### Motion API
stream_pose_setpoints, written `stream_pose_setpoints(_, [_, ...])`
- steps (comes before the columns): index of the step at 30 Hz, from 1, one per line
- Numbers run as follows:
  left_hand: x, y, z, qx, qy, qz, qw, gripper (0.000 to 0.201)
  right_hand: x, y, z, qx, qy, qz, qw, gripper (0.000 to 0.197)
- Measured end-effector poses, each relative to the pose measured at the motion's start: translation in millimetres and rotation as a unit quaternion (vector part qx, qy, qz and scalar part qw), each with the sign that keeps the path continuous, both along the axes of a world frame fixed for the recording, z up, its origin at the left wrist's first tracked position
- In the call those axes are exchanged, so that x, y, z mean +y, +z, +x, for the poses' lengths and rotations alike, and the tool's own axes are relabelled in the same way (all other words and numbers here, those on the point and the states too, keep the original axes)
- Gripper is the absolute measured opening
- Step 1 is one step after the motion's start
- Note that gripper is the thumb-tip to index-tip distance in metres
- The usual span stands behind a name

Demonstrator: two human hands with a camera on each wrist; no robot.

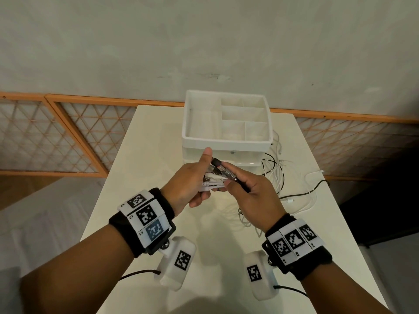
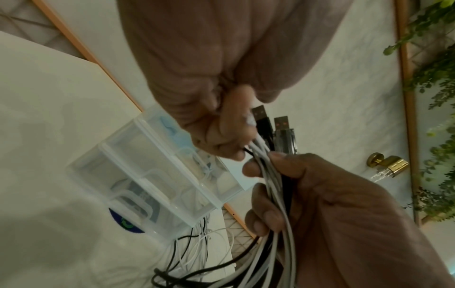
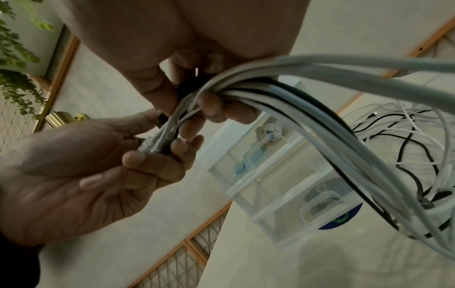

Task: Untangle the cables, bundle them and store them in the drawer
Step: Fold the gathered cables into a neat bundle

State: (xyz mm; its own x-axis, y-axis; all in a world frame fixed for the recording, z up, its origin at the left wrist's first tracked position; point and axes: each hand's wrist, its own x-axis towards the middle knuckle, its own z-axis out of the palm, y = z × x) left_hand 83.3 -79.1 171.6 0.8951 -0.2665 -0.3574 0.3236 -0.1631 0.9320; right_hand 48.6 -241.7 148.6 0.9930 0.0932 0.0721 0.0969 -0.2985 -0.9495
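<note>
While both hands pinch the USB plugs, the fingers should level them before coiling the cables.

Loose cables crowd the drawer unit's right; left lies open.

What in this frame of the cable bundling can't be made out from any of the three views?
- Cable count: in the head view the left hand and right hand cover the cable bundle; in both wrist views the strands overlap.
- Small connectors on the loose cables: too small.
- Drawer contents: hidden under the organizer tray in the head view; blurred behind the translucent drawer unit in the right wrist view.
</note>
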Motion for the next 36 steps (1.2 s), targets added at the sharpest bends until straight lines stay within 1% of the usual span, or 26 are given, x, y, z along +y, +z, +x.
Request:
stream_pose_setpoints(3, [1.3,-5.3,2.1,0.019,0.040,0.011,0.999,0.075,2.9,-4.1,1.7,-0.036,-0.014,-0.019,0.999,0.042])
stream_pose_setpoints(5, [1.5,-6.9,3.0,0.016,0.043,0.001,0.999,0.077,3.4,-7.5,3.3,-0.047,-0.013,-0.020,0.999,0.043])
stream_pose_setpoints(8, [1.7,-6.7,2.8,-0.001,0.037,-0.002,0.999,0.076,2.8,-5.9,2.0,-0.015,0.020,-0.010,1.000,0.044])
stream_pose_setpoints(11, [2.3,-4.3,0.2,-0.023,-0.003,0.016,1.000,0.075,0.5,-3.5,2.0,0.016,0.036,-0.007,0.999,0.042])
stream_pose_setpoints(14, [2.5,-3.1,-1.9,-0.042,-0.055,0.022,0.997,0.077,2.0,-4.1,2.6,0.003,0.040,-0.018,0.999,0.043])
stream_pose_setpoints(17, [3.3,-5.6,0.3,-0.043,-0.044,0.023,0.998,0.081,3.2,-6.3,1.9,-0.026,0.032,-0.034,0.999,0.045])
stream_pose_setpoints(20, [2.4,-6.2,1.5,-0.036,-0.028,0.031,0.998,0.083,3.6,-6.5,3.1,-0.028,0.042,-0.034,0.998,0.048])
stream_pose_setpoints(24, [2.6,-3.1,1.3,-0.013,-0.031,0.057,0.998,0.072,1.8,-9.9,4.2,-0.015,0.057,-0.031,0.998,0.039])
stream_pose_setpoints(28, [4.6,-3.9,5.2,0.010,-0.015,0.024,1.000,0.084,0.3,-9.1,2.8,0.000,0.064,0.008,0.998,0.040])
stream_pose_setpoints(30, [5.2,-2.6,5.0,0.026,-0.005,0.003,1.000,0.087,-0.4,-8.3,2.5,0.008,0.064,0.022,0.998,0.041])
stream_pose_setpoints(32, [5.6,-1.1,3.9,0.021,-0.016,-0.005,1.000,0.087,-0.5,-10.4,4.1,0.009,0.059,0.015,0.998,0.041])
stream_pose_setpoints(34, [5.7,0.1,3.3,0.004,-0.036,0.009,0.999,0.087,-1.0,-12.9,6.8,0.013,0.048,0.009,0.999,0.041])
stream_pose_setpoints(36, [4.7,-0.4,4.1,-0.003,-0.039,0.017,0.999,0.085,-1.5,-14.2,8.6,0.014,0.044,0.006,0.999,0.040])
